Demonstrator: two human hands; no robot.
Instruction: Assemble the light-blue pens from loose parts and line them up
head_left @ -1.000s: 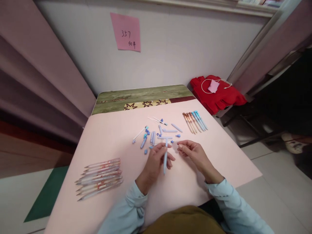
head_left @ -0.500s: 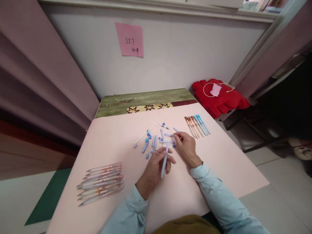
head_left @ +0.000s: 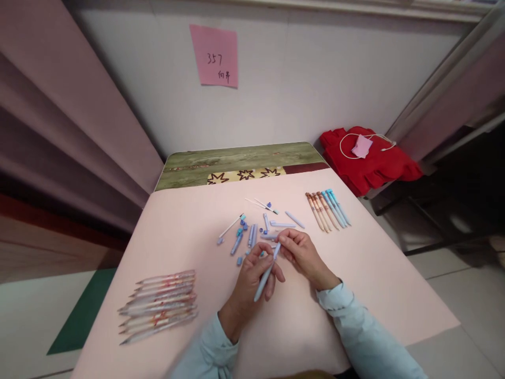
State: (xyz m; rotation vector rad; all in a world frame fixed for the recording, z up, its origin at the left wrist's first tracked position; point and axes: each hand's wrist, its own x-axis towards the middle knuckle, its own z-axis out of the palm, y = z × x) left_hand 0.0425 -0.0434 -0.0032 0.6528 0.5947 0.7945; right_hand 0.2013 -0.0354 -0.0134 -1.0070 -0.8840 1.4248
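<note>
My left hand (head_left: 252,273) is closed around a light blue pen (head_left: 265,281), which slants with its lower end toward me. At the upper end of this pen, the fingertips of my right hand (head_left: 302,252) pinch together. Whether a separate small part is between them is hidden. Just beyond my hands lie loose pen parts: blue-violet barrels (head_left: 252,236), a short barrel with a bright blue top (head_left: 236,243), small blue caps (head_left: 239,261) and thin white refills (head_left: 231,225). A pale blue barrel with a clip (head_left: 283,225) lies behind my right hand.
Several clear-bodied pens with printed patterns (head_left: 161,305) lie in a row at the left. At the back right is a row of brown-topped pens (head_left: 320,213) and blue-topped pens (head_left: 336,208). A red cloth (head_left: 371,163) with a white cable sits beyond the table (head_left: 189,210).
My right hand has come back from the loose parts to the upper end of the pen in my left hand. The view has shifted slightly.
</note>
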